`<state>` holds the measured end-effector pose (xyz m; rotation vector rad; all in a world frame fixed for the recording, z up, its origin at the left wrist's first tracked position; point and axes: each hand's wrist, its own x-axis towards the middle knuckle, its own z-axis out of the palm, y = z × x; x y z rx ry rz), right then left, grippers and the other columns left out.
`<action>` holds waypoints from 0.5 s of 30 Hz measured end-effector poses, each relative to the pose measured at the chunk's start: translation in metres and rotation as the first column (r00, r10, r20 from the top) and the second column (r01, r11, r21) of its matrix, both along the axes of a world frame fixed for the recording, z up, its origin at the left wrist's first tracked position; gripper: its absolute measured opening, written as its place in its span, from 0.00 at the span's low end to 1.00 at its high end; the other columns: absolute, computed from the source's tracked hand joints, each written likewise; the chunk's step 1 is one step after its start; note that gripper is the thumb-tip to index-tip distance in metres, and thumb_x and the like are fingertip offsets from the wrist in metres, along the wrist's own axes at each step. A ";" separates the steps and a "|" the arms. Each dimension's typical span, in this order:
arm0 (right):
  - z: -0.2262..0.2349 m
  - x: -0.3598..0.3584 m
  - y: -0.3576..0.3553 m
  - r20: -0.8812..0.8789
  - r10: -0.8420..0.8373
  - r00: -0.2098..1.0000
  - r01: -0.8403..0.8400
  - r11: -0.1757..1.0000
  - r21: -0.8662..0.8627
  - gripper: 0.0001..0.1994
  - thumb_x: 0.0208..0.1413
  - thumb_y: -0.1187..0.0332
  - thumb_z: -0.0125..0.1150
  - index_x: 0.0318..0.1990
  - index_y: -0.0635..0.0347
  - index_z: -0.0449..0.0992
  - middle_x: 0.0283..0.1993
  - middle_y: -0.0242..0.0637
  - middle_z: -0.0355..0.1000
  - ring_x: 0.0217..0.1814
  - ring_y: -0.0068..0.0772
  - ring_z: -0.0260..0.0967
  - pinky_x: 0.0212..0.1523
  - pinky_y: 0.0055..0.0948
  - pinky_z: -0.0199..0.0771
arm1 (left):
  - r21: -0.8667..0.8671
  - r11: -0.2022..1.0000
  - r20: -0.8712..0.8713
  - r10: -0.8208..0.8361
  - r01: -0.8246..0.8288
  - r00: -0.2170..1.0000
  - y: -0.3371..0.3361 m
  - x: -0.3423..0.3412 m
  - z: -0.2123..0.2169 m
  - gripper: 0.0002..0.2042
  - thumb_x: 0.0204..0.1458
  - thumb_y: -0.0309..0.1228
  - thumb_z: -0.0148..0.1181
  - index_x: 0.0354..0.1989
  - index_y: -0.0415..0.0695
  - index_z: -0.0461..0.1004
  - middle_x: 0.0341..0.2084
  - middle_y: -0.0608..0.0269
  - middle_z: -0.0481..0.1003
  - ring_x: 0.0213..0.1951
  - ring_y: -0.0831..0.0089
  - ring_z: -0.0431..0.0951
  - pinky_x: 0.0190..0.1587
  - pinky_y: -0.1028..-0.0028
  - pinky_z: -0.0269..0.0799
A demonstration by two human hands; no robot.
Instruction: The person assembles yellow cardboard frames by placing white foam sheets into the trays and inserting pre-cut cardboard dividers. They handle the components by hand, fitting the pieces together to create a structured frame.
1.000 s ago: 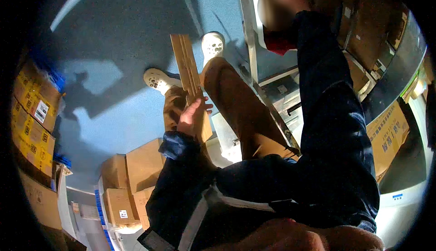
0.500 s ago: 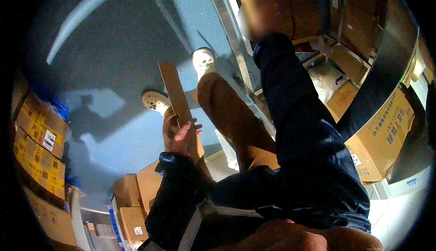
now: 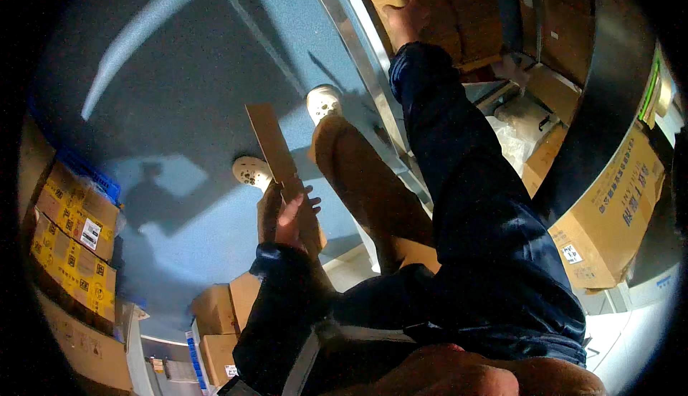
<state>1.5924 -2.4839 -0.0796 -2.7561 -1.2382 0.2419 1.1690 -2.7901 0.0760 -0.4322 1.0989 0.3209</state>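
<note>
My left hand (image 3: 292,213) grips the lower end of a long flat strip of brown cardboard (image 3: 270,141), which points up and away over the blue floor. My right arm in a dark blue sleeve reaches up to the shelf unit. My right hand (image 3: 405,22) rests against a brown cardboard box (image 3: 459,9) on the shelf; whether its fingers grip the box is unclear. My tan trouser legs and white shoes (image 3: 322,102) show below the strip.
A metal shelf frame (image 3: 358,59) runs diagonally at the top. A large printed carton (image 3: 609,210) stands at the right. Yellow-labelled cartons (image 3: 72,238) are stacked at the left, and several plain boxes (image 3: 222,310) sit on the floor behind me.
The view has swung, so the shelf and box sit more to the right. The cardboard strip stays in my left hand. My right hand has stayed against the box on the shelf.
</note>
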 end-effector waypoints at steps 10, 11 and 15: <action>0.044 0.044 -0.193 -0.097 0.182 0.979 -0.204 0.916 -0.346 0.27 0.55 0.51 0.63 0.56 0.61 0.73 0.54 0.53 0.74 0.61 0.58 0.67 0.57 0.49 0.69 | 0.039 0.999 0.051 0.002 -0.004 0.999 0.023 0.005 0.096 0.25 0.57 0.40 0.63 0.58 0.42 0.66 0.47 0.54 0.73 0.42 0.58 0.77 0.44 0.59 0.76; 0.048 0.052 -0.204 -0.140 0.198 0.970 -0.240 0.869 -0.432 0.26 0.56 0.51 0.63 0.56 0.61 0.73 0.54 0.52 0.74 0.61 0.57 0.67 0.57 0.48 0.69 | 0.026 0.998 0.009 -0.053 0.053 0.999 0.042 0.006 0.116 0.24 0.57 0.41 0.62 0.58 0.42 0.65 0.48 0.54 0.73 0.43 0.58 0.77 0.44 0.58 0.77; 0.018 0.157 -0.342 -0.380 -0.045 0.924 -0.165 0.849 -0.502 0.30 0.59 0.51 0.61 0.63 0.60 0.69 0.57 0.50 0.73 0.60 0.52 0.70 0.55 0.45 0.72 | 0.072 0.972 -0.005 -0.224 0.223 0.975 0.010 -0.022 0.104 0.24 0.61 0.41 0.57 0.61 0.41 0.64 0.45 0.54 0.75 0.44 0.59 0.77 0.44 0.60 0.77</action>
